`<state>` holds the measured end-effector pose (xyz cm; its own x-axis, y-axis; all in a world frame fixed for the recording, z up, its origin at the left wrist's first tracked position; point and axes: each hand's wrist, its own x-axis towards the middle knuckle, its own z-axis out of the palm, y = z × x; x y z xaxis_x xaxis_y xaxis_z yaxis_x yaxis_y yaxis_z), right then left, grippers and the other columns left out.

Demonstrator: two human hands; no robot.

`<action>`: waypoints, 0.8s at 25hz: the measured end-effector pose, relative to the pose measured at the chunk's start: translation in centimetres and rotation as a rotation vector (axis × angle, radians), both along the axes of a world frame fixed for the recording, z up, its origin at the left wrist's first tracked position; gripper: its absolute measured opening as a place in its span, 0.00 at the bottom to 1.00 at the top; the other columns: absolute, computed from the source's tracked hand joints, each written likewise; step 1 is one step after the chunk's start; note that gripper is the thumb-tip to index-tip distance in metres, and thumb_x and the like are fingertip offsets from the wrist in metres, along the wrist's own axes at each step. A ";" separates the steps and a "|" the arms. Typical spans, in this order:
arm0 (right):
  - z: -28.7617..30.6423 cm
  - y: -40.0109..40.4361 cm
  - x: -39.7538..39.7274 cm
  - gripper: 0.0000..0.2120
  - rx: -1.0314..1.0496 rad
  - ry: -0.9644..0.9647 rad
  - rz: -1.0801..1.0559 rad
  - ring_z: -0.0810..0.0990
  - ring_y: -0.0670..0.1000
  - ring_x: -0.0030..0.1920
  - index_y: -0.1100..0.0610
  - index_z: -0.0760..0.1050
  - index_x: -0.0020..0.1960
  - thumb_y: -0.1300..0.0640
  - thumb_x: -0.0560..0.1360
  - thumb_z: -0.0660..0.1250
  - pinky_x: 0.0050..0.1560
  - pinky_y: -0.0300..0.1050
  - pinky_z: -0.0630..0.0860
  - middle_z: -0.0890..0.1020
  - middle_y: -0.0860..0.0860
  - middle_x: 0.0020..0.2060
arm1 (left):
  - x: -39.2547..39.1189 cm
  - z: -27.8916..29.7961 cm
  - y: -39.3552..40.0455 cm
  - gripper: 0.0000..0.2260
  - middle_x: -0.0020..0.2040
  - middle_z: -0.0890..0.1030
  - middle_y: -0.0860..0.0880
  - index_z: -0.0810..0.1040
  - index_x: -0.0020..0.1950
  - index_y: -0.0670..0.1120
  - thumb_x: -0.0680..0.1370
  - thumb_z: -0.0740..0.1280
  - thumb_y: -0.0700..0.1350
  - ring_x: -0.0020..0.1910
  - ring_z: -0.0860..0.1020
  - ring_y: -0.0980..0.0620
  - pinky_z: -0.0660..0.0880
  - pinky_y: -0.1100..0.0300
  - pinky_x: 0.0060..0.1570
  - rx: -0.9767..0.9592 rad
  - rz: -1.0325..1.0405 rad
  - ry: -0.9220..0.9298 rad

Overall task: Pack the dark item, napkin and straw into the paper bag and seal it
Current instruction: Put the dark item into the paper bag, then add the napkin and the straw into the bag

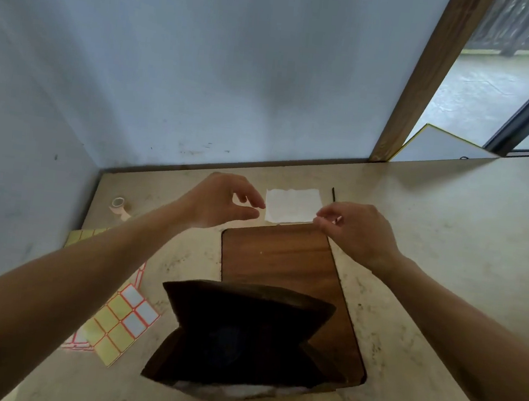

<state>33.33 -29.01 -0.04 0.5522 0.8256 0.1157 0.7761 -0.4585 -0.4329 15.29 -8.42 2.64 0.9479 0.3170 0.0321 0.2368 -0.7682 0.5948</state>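
1. Where the pale, mottled stone-look worktop meets the grey-white wall, a white napkin lies flat near the far edge, roughly square, with a slightly ragged top border.
2. Just right of the napkin, a thin dark straw lies close to the same far edge; its lower part is hidden behind the right hand.
3. Left hand hovers beside the napkin's left edge, thumb and forefinger curved toward each other with a small gap between them, holding nothing; whether a fingertip touches the paper I cannot tell.
4. Right hand sits at the napkin's near right corner, thumb and forefinger pressed together in a pinch at the paper's edge.
5. A smooth wooden board with rounded corners and visible grain lies on the worktop, its far edge just under the napkin.
6. On the board's near end stands the paper bag, brown, creased, its mouth open and gusseted; the inside is shadowed, with a faint round dark shape at the bottom that may be the dark item.
7. Toward the left edge lie glossy sticker sheets of yellow and white rectangles with red borders, and a small roll of tape near the far left corner.
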 end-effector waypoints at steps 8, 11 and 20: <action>-10.4 7.1 5.8 0.18 -0.143 0.010 -0.207 0.82 0.48 0.50 0.47 0.79 0.59 0.39 0.75 0.61 0.51 0.49 0.79 0.84 0.46 0.52 | 12.1 -11.0 8.3 0.07 0.55 0.82 0.54 0.83 0.53 0.56 0.76 0.70 0.48 0.50 0.76 0.56 0.73 0.56 0.52 0.185 -0.033 0.171; -14.0 9.3 6.3 0.19 -0.156 -0.044 -0.270 0.82 0.49 0.47 0.48 0.80 0.58 0.38 0.76 0.62 0.46 0.45 0.78 0.84 0.47 0.51 | 15.5 -14.4 10.0 0.08 0.59 0.80 0.54 0.81 0.56 0.56 0.78 0.67 0.49 0.58 0.74 0.52 0.72 0.53 0.57 0.355 -0.078 0.236; -20.2 12.3 6.2 0.19 -0.244 -0.144 -0.357 0.75 0.50 0.42 0.52 0.79 0.49 0.37 0.75 0.61 0.39 0.47 0.74 0.79 0.49 0.43 | 22.8 -19.8 10.6 0.14 0.64 0.77 0.50 0.78 0.64 0.54 0.80 0.64 0.44 0.65 0.71 0.48 0.68 0.49 0.63 0.558 -0.281 0.212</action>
